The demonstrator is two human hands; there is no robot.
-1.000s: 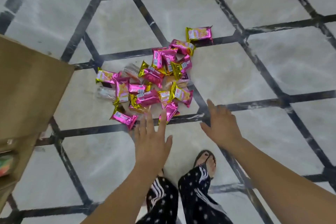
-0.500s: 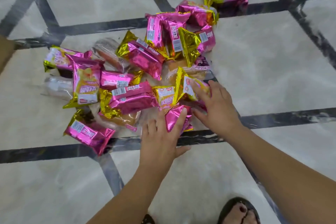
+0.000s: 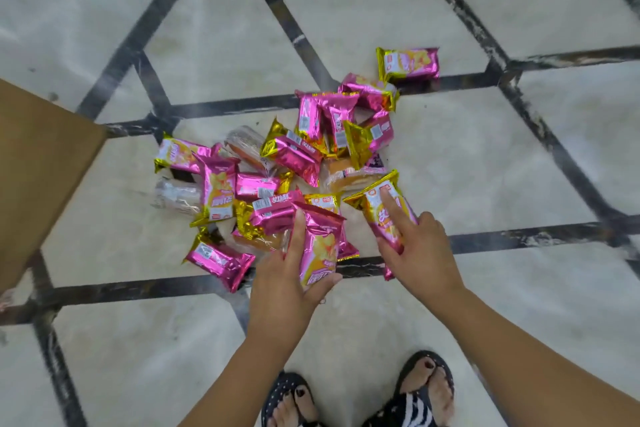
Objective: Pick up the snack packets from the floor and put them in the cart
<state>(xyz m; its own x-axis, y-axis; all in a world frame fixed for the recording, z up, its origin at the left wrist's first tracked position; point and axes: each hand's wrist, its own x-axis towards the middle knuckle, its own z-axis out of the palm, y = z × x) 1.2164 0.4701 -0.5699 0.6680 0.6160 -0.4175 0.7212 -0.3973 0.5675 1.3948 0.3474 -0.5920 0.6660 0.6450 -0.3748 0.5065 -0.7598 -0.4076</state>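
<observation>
Head view: I see my left hand [image 3: 285, 276] curled round a pink packet [image 3: 318, 246], thumb under its near end, index finger along its side. My right hand [image 3: 420, 253] grips a second packet [image 3: 375, 201], index finger straight on top. Both packets are at the near edge of the pile [image 3: 294, 156] on the floor [image 3: 485, 166]. Cardboard [image 3: 38, 177] is at the left.
</observation>
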